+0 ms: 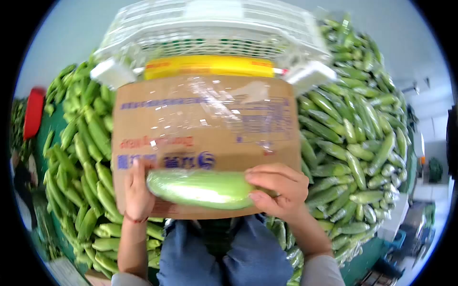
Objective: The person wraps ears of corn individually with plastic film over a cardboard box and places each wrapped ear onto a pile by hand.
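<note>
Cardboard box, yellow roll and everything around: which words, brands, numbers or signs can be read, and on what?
Cardboard box: red lettering, upside down, possibly "Zhong…"; the rest is blurred.
Same box: large blue characters and a round logo, too blurred to read.
Same box: smaller blue print, too small.
Yellow roll: reddish print, too blurred.
Wrapped vegetable: no text seen.

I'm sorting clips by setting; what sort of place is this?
Probably a produce packing room: unwrapped green vegetables heaped left, film-wrapped ones heaped right, and a glossy vegetable held over a cardboard box.
</note>
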